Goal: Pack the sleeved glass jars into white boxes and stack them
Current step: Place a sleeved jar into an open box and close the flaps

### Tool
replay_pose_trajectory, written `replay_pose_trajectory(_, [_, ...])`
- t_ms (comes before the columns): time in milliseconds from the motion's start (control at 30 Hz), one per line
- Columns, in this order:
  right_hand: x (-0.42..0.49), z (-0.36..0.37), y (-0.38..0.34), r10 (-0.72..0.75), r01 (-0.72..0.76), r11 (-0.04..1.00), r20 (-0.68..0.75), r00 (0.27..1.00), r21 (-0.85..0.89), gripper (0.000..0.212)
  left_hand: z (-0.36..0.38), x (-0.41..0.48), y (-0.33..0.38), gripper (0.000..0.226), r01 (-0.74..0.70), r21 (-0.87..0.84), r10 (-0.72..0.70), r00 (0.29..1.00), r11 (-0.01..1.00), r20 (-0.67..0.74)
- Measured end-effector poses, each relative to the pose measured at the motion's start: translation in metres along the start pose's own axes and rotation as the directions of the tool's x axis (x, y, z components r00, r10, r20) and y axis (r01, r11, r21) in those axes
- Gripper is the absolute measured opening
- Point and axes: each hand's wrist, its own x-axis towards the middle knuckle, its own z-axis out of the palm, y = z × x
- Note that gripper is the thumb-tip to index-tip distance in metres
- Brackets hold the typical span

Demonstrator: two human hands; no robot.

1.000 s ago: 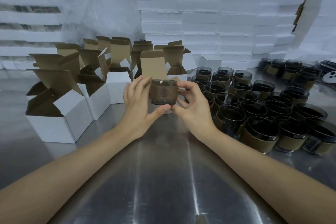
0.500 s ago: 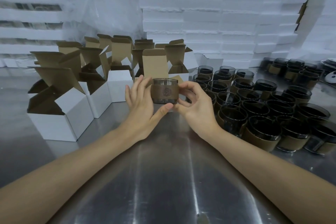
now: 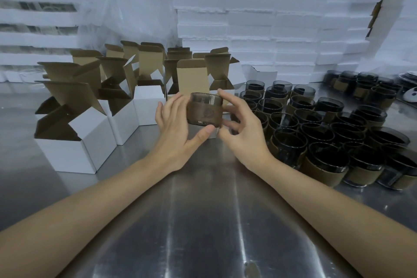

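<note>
A smoky glass jar with a brown sleeve is held upright above the steel table at the centre. My left hand grips its left side, thumb under the base. My right hand holds its right side with a finger on the rim and the other fingers curled. Directly behind the jar stands an open white box with its brown flap raised. Several more open white boxes cluster at the left.
Several sleeved jars crowd the table to the right, with more further back. White foam slabs are stacked high along the back. Bare steel table lies between my forearms.
Both hands have lifted the jar slightly and carried it nearer the open box behind it; my right fingers have shifted up to the rim.
</note>
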Motion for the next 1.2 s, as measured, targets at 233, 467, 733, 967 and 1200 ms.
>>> replay_pose_trajectory(233, [-0.002,-0.006,0.005,-0.084,0.091,0.991,0.074,0.994,-0.097,0.07,-0.008,0.002,0.005,0.078,-0.039,-0.13,0.041,0.999,0.991,0.007])
replay_pose_trajectory(467, [-0.002,-0.004,0.01,-0.128,0.146,0.976,0.119,0.985,-0.16,0.081,-0.008,0.003,0.002,0.084,-0.027,-0.116,0.028,1.0,0.993,0.01])
replay_pose_trajectory(733, [-0.001,-0.003,0.014,-0.265,0.274,0.922,0.069,0.962,-0.273,0.072,-0.004,0.003,-0.001,0.084,-0.059,-0.047,0.061,0.997,0.997,0.041])
replay_pose_trajectory(967, [0.0,-0.003,0.015,-0.255,0.263,0.921,0.067,0.965,-0.286,0.071,-0.004,0.003,-0.002,0.084,-0.061,-0.04,0.063,0.997,0.997,0.049])
replay_pose_trajectory(1200, [0.0,-0.003,0.016,-0.243,0.251,0.928,0.063,0.968,-0.274,0.071,-0.006,0.003,0.001,0.089,-0.033,-0.05,0.036,0.997,0.998,0.069])
